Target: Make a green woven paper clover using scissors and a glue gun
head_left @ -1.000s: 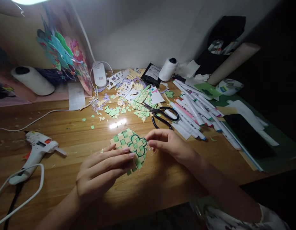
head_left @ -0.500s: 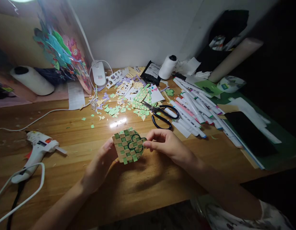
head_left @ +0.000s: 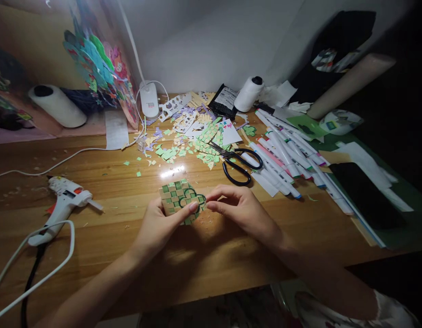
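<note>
A woven paper piece, checkered in green and tan with a dark cloud-like or clover outline drawn on it, is held above the wooden table. My left hand grips it from the left, thumb lying across the front over the outline and fingers behind. At its right edge, my right hand is closed in a pinch, thumb and forefinger touching or very near the paper's edge; whether anything is between the tips is too small to tell. Black-handled scissors lie beyond the hands, blades on green paper scraps.
A white glue gun with its cable lies at left. Several markers and a black phone are at right. Thread cones, a black packet and a power strip stand along the back.
My left thumb has come over the front of the woven paper, which has tilted flatter. The right hand keeps its pinch at the edge. The view has shifted slightly, moving the scene rightward.
</note>
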